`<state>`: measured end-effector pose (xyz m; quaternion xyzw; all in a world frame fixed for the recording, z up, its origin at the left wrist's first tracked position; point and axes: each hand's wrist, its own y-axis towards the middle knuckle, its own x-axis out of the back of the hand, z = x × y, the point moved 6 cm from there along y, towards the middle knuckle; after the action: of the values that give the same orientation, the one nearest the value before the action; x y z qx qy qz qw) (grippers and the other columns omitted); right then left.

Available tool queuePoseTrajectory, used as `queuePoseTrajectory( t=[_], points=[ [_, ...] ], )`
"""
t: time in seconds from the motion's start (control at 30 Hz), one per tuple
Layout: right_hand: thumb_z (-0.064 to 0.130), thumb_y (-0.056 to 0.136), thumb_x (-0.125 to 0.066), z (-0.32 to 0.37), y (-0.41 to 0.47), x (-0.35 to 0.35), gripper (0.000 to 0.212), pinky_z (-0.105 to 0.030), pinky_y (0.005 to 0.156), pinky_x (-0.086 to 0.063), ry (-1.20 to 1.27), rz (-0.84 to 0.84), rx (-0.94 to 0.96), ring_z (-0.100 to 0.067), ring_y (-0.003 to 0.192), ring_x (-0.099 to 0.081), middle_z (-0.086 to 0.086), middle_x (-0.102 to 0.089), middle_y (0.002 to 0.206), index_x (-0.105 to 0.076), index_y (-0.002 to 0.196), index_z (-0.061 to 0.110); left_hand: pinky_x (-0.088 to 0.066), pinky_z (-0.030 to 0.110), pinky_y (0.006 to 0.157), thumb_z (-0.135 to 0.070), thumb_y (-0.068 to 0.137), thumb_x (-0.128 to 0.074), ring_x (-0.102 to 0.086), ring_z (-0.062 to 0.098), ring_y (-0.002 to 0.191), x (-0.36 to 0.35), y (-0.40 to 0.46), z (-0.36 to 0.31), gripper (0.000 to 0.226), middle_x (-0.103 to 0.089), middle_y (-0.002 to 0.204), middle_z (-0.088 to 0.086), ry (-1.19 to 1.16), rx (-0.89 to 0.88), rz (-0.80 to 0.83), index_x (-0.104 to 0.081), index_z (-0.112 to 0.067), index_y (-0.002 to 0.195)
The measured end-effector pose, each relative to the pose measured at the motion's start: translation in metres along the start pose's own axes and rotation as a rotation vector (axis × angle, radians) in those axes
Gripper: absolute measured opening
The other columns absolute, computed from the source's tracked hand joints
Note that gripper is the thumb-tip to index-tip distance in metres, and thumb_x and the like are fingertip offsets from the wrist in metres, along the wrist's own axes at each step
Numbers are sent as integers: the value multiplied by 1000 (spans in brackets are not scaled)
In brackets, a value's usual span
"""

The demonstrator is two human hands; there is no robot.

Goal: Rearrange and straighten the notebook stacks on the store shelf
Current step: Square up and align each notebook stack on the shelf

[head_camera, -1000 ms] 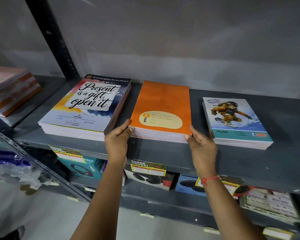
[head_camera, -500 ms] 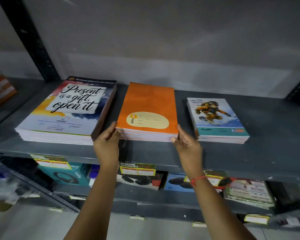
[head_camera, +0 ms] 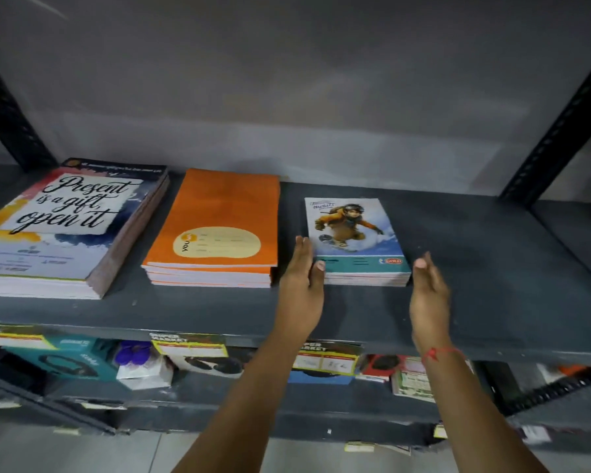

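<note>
Three notebook stacks lie on the grey shelf (head_camera: 492, 268). At the left is a large stack with "Present is a gift, open it" on its cover (head_camera: 58, 227). An orange stack (head_camera: 219, 227) sits in the middle. A smaller stack with a cartoon snowboarder cover (head_camera: 352, 233) lies to the right. My left hand (head_camera: 302, 281) rests flat against that small stack's left front corner, thumb touching the cover edge. My right hand (head_camera: 427, 288) hovers just off its right front corner, fingers straight, holding nothing.
Dark slotted uprights stand at the back left (head_camera: 4, 107) and right (head_camera: 560, 121). The shelf below holds boxed headphones (head_camera: 62, 360) and other packaged goods behind yellow price tags (head_camera: 191, 346). Bare shelf surface stretches to the right of the small stack.
Both hands left the orange stack's front corners and moved right to either side of the snowboarder stack. The view shifted right as well.
</note>
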<state>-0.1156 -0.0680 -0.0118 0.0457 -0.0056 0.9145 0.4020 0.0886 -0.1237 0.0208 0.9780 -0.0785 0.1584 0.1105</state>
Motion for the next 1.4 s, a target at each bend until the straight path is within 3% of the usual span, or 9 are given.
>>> queuePoseTrajectory(
  t=[0.3,0.4,0.67,0.73,0.8,0.87,1.03,1.3,1.4],
  points=[
    [40,95,-40,-7,10,-7,49,-20,90,-37,-61,178,18,-4,107,-46,13,-48,112,-42,139,19,-38,-8,64,-25,97,-41,-49,1,97,-21,8,21,46,-46,122,-6,-308,255,-75,-35,-13,140],
    [41,95,-41,-9,9,-9,48,-26,92,-39,-71,187,29,-7,103,-50,12,-52,109,-45,137,19,-39,-8,57,-22,96,-41,-49,-8,83,-25,8,22,43,-51,107,-14,-385,277,-122,-40,-12,138],
    [28,92,-52,-9,9,-9,46,0,66,-45,-60,279,78,0,88,-59,10,-61,108,-46,136,18,-44,-5,61,-14,94,-47,-52,-2,86,-24,10,20,43,-51,114,-4,-424,287,-98,-42,-13,137],
    [19,89,-57,-11,11,-8,56,-7,77,-47,-46,360,71,-2,96,-60,18,-62,108,-37,142,19,-49,1,71,-7,92,-50,-55,2,92,-21,8,22,50,-52,116,-4,-438,278,1,-36,-14,140],
    [12,88,-60,-13,14,-6,64,-3,73,-48,-40,405,61,9,94,-58,33,-57,100,-31,145,20,-50,12,87,-2,90,-52,-55,7,103,-14,5,24,59,-54,121,-3,-372,256,88,-30,-16,143],
    [10,88,-59,-15,17,-4,64,2,69,-47,-48,423,57,13,91,-56,32,-57,101,-31,145,19,-44,22,98,1,89,-52,-51,10,111,-7,4,26,59,-55,123,-2,-313,234,108,-31,-13,142],
    [16,91,-55,-16,15,-5,52,4,56,-44,-98,375,63,2,87,-59,10,-61,112,-39,141,25,-45,3,85,2,89,-52,-53,8,102,-7,5,21,47,-55,120,1,-263,188,29,-43,-7,135],
    [18,91,-55,-18,15,-4,49,2,49,-43,-159,326,100,3,73,-58,13,-62,108,-43,138,26,-48,3,80,2,88,-53,-55,10,99,-8,8,29,40,-57,118,2,-250,209,-63,-52,-6,128],
    [14,90,-57,-11,13,-3,51,5,61,-43,-120,337,62,0,88,-59,11,-61,113,-42,139,21,-47,7,84,0,90,-52,-55,10,101,-9,6,23,40,-57,125,7,-220,223,-68,-51,-7,129]
  ],
)
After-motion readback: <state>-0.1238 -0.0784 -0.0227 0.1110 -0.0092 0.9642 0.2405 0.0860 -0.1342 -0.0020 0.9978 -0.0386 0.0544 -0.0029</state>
